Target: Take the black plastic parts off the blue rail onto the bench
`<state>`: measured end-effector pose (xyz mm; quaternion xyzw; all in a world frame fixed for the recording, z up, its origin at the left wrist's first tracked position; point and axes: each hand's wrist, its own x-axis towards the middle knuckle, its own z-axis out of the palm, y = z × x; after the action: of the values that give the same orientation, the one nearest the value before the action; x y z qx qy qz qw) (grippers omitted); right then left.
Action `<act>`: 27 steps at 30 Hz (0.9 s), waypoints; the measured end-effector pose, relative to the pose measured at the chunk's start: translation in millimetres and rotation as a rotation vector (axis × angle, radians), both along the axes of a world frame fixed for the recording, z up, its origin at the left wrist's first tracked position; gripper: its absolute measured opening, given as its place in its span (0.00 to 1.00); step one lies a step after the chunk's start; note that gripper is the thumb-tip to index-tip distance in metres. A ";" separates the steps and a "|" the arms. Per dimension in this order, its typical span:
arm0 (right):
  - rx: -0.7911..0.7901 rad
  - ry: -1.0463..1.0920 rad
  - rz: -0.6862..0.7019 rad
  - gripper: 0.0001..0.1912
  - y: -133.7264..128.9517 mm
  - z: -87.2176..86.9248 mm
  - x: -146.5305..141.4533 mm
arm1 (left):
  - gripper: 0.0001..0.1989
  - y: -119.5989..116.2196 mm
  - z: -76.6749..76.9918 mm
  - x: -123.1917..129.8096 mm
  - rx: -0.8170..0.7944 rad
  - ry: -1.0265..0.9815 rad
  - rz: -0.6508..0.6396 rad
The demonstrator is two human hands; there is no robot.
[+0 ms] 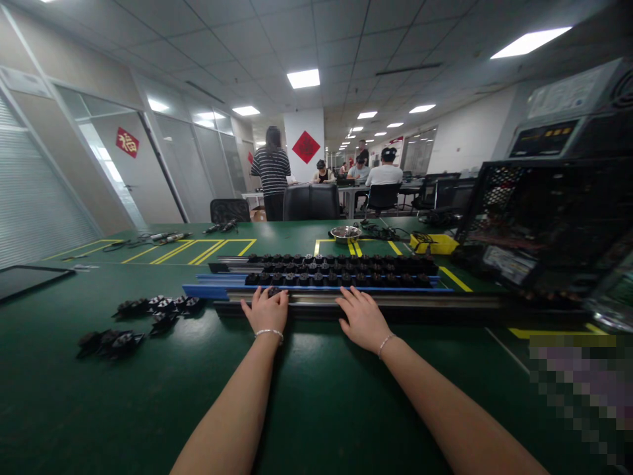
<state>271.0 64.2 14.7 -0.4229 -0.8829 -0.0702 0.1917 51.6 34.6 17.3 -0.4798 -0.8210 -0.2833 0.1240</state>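
Observation:
My left hand [267, 313] is at the front rail, its fingers bent around a small black part [275, 290] that they partly cover. To its right, my right hand [364, 320] lies with fingers stretched out over the long front rail [435, 300], touching it and holding nothing. Just behind runs a blue rail [205, 290] with a row of black parts [336, 280] seated along it. Further rows of the same black parts [316, 259] stand on rails behind that one.
Loose black parts [165, 307] lie left of the rails, with more [111, 343] nearer me. A metal bowl [345, 233], a yellow box [435, 244] and an open computer case [524, 231] stand beyond and right. A dark tablet-like panel [30, 280] lies far left. Several people are in the background.

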 end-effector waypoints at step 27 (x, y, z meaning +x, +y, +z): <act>0.001 0.004 0.007 0.22 0.5 -0.6 -0.1 | 0.17 5.0 -7.5 -18.2 0.049 0.017 0.045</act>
<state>270.9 64.8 14.1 -0.4198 -0.8839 -0.0694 0.1939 33.5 39.6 9.8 -0.4605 -0.8233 -0.2965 0.1491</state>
